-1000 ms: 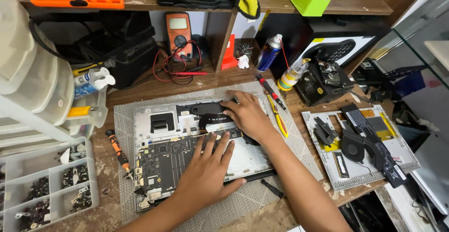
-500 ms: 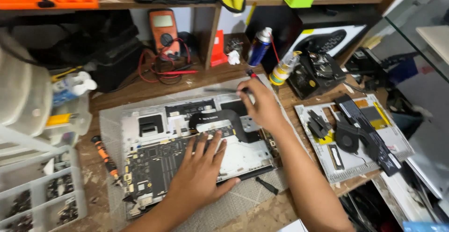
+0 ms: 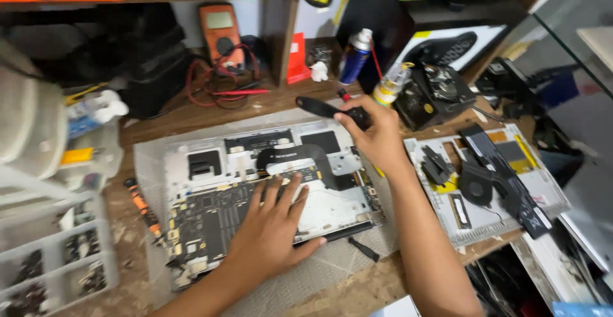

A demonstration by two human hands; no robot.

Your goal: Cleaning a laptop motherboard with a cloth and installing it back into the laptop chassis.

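Laptop (image 3: 255, 192) lay opened up on a sheet of bubble wrap (image 3: 332, 272) in the middle of the bench (image 3: 191, 116), bare board and metal frame facing up. Left hand (image 3: 271, 227) was pressed flat on it, fingers spread over the near part of the frame, gripping nothing. Right hand (image 3: 377, 132) was lifted above the far right corner of the laptop, closed around a black tool (image 3: 322, 107) whose end stuck out to the left.

A black ribbon cable (image 3: 306, 157) curved across the frame between the two hands. An orange screwdriver (image 3: 143, 208) sat just left of the laptop, and a parts organizer (image 3: 57, 259) was at the near left. On the right, a grey tray (image 3: 485, 183) held a fan and other pulled parts. Far side had a multimeter (image 3: 220, 33) with red leads, plus a spray can (image 3: 354, 58).
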